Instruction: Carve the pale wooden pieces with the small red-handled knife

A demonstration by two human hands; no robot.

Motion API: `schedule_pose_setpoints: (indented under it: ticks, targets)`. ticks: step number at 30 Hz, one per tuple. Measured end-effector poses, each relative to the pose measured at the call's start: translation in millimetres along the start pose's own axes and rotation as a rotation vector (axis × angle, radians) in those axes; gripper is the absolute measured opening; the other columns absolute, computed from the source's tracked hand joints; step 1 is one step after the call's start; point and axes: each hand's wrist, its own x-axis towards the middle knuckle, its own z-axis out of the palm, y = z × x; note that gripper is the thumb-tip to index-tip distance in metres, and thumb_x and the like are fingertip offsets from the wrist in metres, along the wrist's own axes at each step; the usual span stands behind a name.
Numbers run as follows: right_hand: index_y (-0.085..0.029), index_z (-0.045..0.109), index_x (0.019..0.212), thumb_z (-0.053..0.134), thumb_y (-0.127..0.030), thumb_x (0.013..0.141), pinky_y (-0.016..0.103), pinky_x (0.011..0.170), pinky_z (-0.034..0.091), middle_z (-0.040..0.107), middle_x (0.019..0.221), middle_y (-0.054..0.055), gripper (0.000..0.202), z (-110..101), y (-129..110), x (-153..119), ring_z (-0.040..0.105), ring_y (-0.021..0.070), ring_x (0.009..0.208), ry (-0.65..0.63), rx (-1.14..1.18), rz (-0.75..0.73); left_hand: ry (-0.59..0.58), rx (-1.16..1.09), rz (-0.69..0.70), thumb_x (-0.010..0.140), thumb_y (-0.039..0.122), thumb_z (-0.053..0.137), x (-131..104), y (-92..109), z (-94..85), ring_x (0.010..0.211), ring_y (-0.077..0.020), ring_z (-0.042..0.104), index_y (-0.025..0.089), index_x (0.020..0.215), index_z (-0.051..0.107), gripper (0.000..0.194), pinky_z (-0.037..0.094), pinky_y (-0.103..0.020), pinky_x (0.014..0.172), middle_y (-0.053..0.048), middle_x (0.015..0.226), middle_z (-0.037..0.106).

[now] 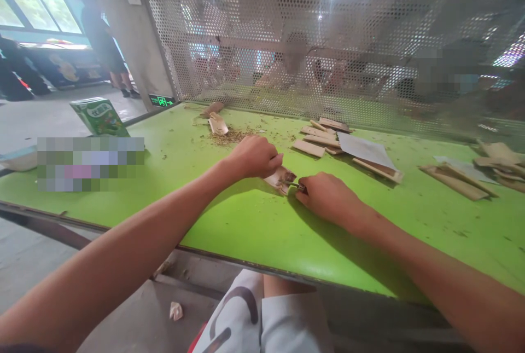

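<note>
My left hand (257,155) is closed on a short, pale, bamboo-like piece (275,180), pressing it down on the green table. The fingers cover its far end. My right hand (327,195) grips a small metal carving tool (292,184), its handle mostly hidden in the fist. The tool's tip meets the brown, rough right end of the piece. Small crumbs lie around it. Beyond my left hand is a heap of shavings (233,136), with another pale curved piece (218,124) beside it.
Flat wood-like strips (308,148) and a white paper sheet (367,150) lie at the back right. More strips (459,180) are at the far right. A green carton (99,116) stands at the left. A perforated metal screen (262,30) borders the green table (229,221).
</note>
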Motion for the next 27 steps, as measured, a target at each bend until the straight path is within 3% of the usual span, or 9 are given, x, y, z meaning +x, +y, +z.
schedule_pose_setpoints:
  ticks: [7,13,20,25,27]
  targets:
    - [-0.018,0.07,0.082,0.045,-0.033,0.086,0.03,0.05,0.022,0.07,0.072,0.011,0.03,0.0,-1.2,5.4,0.061,0.021,0.061,0.0,-0.084,0.035,0.104,-0.01,0.06,0.089,0.036,0.031,4.4,-9.4,8.5,0.038,-0.008,0.029,0.014,0.046,0.055,0.054,0.021,-0.026,0.047,0.0,0.041,0.042]
    - [-0.019,0.068,0.071,0.046,-0.034,0.085,0.03,0.051,0.024,0.069,0.071,0.01,0.029,-1.5,5.0,10.1,0.059,0.0195,0.06,-0.029,-0.042,-0.009,0.243,0.116,0.17,0.09,0.034,0.03,5.4,-9.8,1.0,0.045,-0.0094,0.033,0.015,0.052,0.062,0.053,0.021,-0.027,0.049,-0.002,0.05,0.051]
    - [-0.019,0.064,0.075,0.043,-0.038,0.09,0.028,0.05,0.024,0.067,0.069,0.009,0.032,0.8,12.9,7.3,0.058,0.0184,0.059,-0.034,0.009,0.029,0.145,0.101,-0.002,0.089,0.039,0.031,7.6,-19.9,5.8,0.039,-0.009,0.03,0.014,0.05,0.062,0.055,0.026,-0.027,0.049,-0.001,0.043,0.046]
    - [-0.019,0.054,0.108,0.049,-0.044,0.089,0.026,0.051,0.027,0.069,0.078,0.004,0.031,-1.1,12.3,5.3,0.056,0.0171,0.061,0.035,0.242,-0.012,0.132,0.094,-0.066,0.088,0.041,0.034,7.0,-22.4,2.5,0.04,-0.0092,0.029,0.015,0.052,0.061,0.052,0.026,-0.027,0.05,-0.002,0.043,0.045]
    - [-0.019,0.051,0.108,0.048,-0.039,0.091,0.026,0.052,0.03,0.068,0.077,0.004,0.026,-2.3,13.0,5.0,0.055,0.016,0.061,0.039,0.334,-0.036,0.121,0.08,-0.069,0.087,0.042,0.034,6.6,-24.0,1.9,0.041,-0.0095,0.029,0.015,0.051,0.059,0.052,0.026,-0.027,0.05,-0.002,0.043,0.046]
